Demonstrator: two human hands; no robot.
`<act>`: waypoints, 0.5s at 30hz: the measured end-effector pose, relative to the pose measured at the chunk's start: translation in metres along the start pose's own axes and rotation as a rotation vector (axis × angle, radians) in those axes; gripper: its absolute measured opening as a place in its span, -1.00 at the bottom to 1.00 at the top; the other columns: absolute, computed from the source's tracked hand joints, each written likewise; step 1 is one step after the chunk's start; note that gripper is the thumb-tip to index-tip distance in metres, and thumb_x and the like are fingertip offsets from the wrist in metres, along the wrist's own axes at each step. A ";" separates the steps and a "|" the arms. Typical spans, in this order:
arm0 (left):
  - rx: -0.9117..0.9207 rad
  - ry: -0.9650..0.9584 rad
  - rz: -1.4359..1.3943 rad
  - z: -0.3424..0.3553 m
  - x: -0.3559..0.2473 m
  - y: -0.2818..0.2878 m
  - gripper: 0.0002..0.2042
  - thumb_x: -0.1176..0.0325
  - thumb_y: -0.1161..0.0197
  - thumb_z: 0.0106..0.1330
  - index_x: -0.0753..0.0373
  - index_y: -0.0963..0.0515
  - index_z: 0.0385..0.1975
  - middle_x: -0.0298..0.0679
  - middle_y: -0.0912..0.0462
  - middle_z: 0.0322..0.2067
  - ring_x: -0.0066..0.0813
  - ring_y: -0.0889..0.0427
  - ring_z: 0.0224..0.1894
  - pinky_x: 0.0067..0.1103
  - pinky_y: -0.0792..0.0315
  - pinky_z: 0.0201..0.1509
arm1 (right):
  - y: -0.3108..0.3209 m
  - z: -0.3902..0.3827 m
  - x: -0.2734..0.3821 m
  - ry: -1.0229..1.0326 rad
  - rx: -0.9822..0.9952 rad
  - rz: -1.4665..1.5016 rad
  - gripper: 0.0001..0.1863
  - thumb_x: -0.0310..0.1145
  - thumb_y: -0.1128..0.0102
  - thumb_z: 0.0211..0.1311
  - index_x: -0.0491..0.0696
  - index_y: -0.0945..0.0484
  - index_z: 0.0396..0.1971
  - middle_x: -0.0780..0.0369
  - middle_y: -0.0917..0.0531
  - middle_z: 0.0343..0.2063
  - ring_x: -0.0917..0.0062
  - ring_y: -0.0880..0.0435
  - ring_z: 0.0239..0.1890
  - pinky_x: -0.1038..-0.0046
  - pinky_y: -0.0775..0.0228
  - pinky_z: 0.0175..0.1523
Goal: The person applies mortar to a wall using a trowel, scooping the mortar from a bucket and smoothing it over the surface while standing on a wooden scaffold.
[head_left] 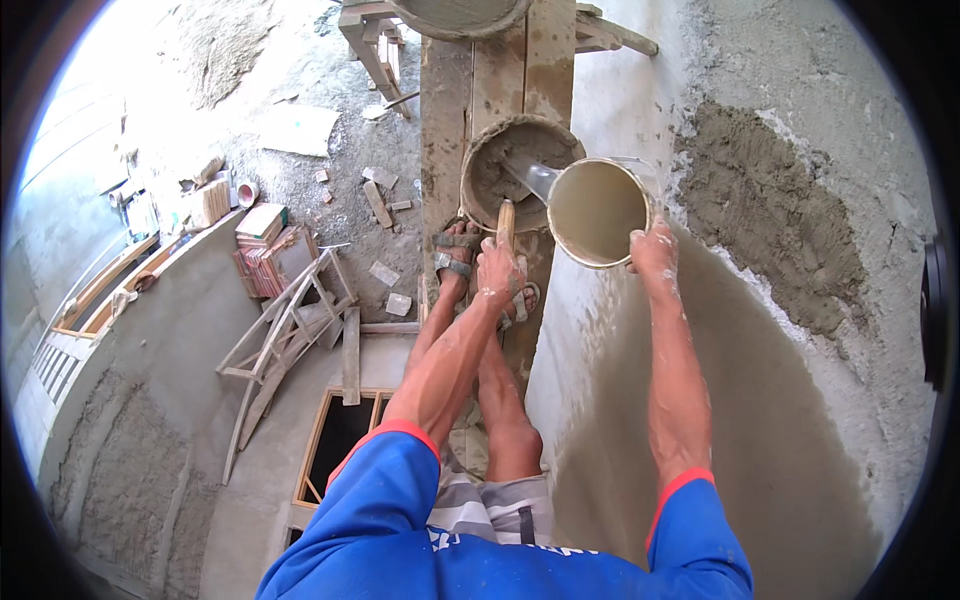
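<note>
Below me, a mortar bucket [485, 170] holding wet grey mix stands on wooden planks [445, 120]. My left hand [498, 268] grips a wooden handle [507, 214] reaching into that bucket; the tool's far end is hidden in the mix. With my right hand [652, 250] I hold a pale pail [600, 210] of cloudy water by its side, tilted toward the mortar bucket, and water [530, 175] streams from it into the mix. My sandalled feet [452, 258] are on the planks, just under the bucket.
Another mortar bucket [460, 12] sits farther along the planks. A partly wet plastered wall [780, 420] runs along my right. Down at the left are rubble [380, 205], stacked tiles [275, 262], wooden frames [285, 340], a framed dark opening [338, 440] and a curved low wall [190, 330].
</note>
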State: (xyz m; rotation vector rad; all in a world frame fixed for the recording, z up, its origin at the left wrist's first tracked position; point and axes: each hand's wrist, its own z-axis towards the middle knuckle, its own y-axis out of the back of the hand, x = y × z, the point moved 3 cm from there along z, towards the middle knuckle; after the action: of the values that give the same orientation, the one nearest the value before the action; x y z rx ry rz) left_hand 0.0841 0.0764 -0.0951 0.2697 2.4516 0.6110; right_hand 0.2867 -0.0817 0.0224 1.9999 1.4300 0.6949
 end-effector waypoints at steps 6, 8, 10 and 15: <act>0.203 0.013 0.131 0.030 0.010 -0.015 -0.13 0.31 -0.33 0.09 0.15 0.04 0.39 0.26 -0.32 0.07 0.31 -0.44 0.06 -0.08 -0.41 0.08 | -0.018 -0.005 -0.115 0.010 -0.008 0.553 -0.31 -0.60 0.06 0.04 -0.07 -0.25 0.30 0.01 -0.62 -0.14 0.35 -0.72 -0.44 0.47 -0.67 -0.53; 0.187 -0.009 0.191 0.040 0.010 -0.015 -0.12 0.33 -0.30 0.10 0.13 0.08 0.41 0.29 -0.34 0.07 0.30 -0.46 0.06 -0.09 -0.41 0.09 | -0.030 -0.010 -0.155 -0.072 0.031 0.588 -0.30 -0.63 0.09 0.02 -0.08 -0.26 0.29 0.03 -0.57 -0.06 0.37 -0.71 -0.35 0.50 -0.69 -0.53; 0.190 -0.029 0.251 0.042 0.012 -0.015 -0.11 0.36 -0.27 0.11 0.11 0.12 0.43 0.31 -0.35 0.07 0.29 -0.48 0.05 -0.10 -0.41 0.09 | -0.041 -0.025 -0.193 -0.082 0.047 0.596 -0.28 -0.64 0.07 0.01 -0.05 -0.27 0.30 0.01 -0.57 -0.05 0.35 -0.71 -0.34 0.48 -0.69 -0.51; 0.103 -0.149 0.459 0.042 0.004 0.015 -0.12 0.26 -0.24 0.15 0.13 0.15 0.43 0.23 -0.52 -0.06 0.09 -0.65 -0.12 -0.13 -0.54 -0.07 | -0.070 -0.072 -0.263 -0.097 0.130 0.450 -0.26 -0.64 0.04 0.00 0.01 -0.27 0.32 0.00 -0.56 0.03 0.32 -0.70 -0.24 0.44 -0.69 -0.40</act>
State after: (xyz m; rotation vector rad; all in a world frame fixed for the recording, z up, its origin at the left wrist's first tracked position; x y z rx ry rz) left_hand 0.1068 0.1060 -0.1199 0.9034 2.2873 0.6258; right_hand 0.1143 -0.3030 0.0011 2.4547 0.9965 0.6901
